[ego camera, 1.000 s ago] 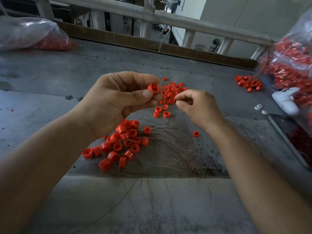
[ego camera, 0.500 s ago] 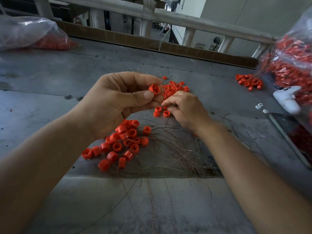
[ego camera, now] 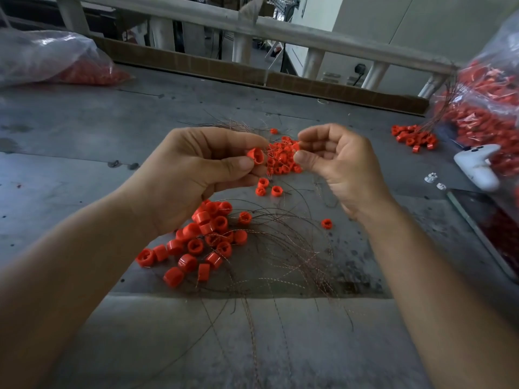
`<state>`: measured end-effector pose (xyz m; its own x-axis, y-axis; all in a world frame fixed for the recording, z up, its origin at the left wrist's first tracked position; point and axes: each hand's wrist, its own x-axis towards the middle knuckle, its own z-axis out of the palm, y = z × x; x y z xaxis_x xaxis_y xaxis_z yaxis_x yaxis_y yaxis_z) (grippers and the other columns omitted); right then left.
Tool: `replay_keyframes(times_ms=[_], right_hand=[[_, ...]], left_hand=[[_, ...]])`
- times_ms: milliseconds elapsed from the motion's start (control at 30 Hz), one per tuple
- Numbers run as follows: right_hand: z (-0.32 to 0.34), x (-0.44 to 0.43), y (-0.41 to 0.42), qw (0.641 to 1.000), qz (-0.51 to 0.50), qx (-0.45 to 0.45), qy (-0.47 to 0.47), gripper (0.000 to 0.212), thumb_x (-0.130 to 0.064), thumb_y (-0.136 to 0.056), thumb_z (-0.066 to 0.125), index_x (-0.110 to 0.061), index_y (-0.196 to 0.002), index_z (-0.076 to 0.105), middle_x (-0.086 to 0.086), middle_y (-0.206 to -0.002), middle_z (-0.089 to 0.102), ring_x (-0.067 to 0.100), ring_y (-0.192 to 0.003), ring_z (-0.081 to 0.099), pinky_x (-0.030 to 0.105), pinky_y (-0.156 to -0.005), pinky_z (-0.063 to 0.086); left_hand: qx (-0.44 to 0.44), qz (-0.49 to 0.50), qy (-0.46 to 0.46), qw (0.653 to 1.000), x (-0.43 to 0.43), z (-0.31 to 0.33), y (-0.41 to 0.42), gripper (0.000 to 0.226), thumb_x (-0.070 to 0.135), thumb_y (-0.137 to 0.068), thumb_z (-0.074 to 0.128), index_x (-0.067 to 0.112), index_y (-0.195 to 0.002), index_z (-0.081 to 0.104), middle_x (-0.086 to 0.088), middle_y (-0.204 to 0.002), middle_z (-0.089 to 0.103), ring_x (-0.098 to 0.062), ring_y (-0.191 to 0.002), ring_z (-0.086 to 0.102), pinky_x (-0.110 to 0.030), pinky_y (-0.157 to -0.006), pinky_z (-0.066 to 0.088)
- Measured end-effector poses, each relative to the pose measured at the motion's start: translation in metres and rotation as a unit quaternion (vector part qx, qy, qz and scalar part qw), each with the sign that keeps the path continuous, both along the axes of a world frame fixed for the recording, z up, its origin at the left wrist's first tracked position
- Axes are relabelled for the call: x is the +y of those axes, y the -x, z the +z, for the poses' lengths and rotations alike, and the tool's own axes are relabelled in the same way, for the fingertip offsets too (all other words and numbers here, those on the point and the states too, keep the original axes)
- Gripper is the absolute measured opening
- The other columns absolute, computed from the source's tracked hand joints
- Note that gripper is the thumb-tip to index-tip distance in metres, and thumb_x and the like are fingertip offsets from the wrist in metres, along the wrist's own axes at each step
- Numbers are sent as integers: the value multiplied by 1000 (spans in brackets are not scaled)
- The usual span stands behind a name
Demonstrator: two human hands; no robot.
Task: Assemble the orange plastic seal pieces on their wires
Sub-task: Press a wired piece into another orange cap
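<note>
Both forearms bare, reaching forward and converging; hands level, near each other, not touching. The left hand (ego camera: 196, 175) pinches an orange seal piece (ego camera: 256, 155) between thumb and forefinger. The right hand (ego camera: 339, 167) has its fingers curled, palm turned leftward; possibly pinching something fine, unclear.

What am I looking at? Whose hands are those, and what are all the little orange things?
No machine here: a person wears a camera on their head, so you see their own two hands from above. The left hand pinches one orange cap. The right hand curls its fingers close by; whether it holds a wire is too fine to tell. On the grey table lie a heap of orange caps, smaller orange pieces and thin loose wires. A bag of more orange parts sits at the right edge.
</note>
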<state>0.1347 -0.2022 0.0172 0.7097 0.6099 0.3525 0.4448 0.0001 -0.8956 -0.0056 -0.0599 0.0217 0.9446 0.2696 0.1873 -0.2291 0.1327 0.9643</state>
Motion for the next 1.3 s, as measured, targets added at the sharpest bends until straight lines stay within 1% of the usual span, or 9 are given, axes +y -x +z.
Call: replay_keyframes(times_ms=[167,267,400,533,633,800,900,1033,1300], right_hand=[[6,1,15,998,69,6,-12,25,1,-76,65,-21,-87,65,-9,-72,63,3,-65,61,16,-61,50],[8,1,21,995,98,21,-15,24,-2,-75,65,-21,-88,65,-8,-66,62,8,-62,64,17,-58,50],[8,2,27,991,125,37,-21,15,-18,-69,64,-18,-84,65,-4,-69,65,11,-65,66,19,-59,51],[8,3,29,993,114,15,-22,22,-20,-68,67,-21,-89,62,-7,-70,67,12,-70,67,24,-62,55],[8,4,33,993,117,-2,-30,19,-18,-66,68,-21,-84,64,-8,-73,69,12,-69,67,31,-61,58],[5,8,40,993,104,-48,-30,26,-6,-68,71,-23,-87,64,-8,-77,66,5,-72,66,18,-62,53],[4,9,43,994,93,-59,-28,25,-2,-69,71,-21,-84,63,-5,-77,66,9,-67,67,21,-57,54],[4,10,45,991,83,-102,-24,28,-3,-69,72,-25,-84,63,-8,-79,65,9,-71,66,19,-62,54],[2,10,45,990,65,-122,-16,28,-6,-69,73,-24,-88,63,-4,-79,67,14,-69,67,24,-63,55]], left_hand=[[26,18,-28,999,-1,-1,0,26,5,-60,60,16,-79,74,-4,-74,71,-13,-71,69,-17,-63,53],[35,19,-25,999,0,0,0,25,5,-60,59,9,-83,65,-5,-72,70,-14,-70,68,-17,-62,53],[42,20,-38,998,-1,1,0,23,6,-59,60,7,-82,64,-6,-72,70,-15,-71,68,-17,-63,54],[44,28,-41,998,-2,1,0,26,6,-59,60,7,-84,65,-6,-74,70,-15,-71,68,-18,-64,54],[41,31,-43,998,-2,1,1,26,7,-60,59,8,-85,67,-5,-76,72,-15,-72,69,-17,-63,53],[42,38,-27,998,-3,2,1,26,7,-59,60,9,-84,67,-5,-73,72,-14,-68,69,-16,-61,53],[42,39,-23,998,-4,2,0,25,7,-58,61,10,-82,67,-5,-70,71,-14,-66,69,-16,-60,53],[46,38,-28,998,-4,2,1,26,7,-58,61,8,-83,66,-4,-70,71,-13,-67,69,-15,-60,53],[51,51,-61,996,-5,2,1,26,9,-57,62,7,-82,66,-4,-69,71,-12,-65,69,-14,-59,52]])
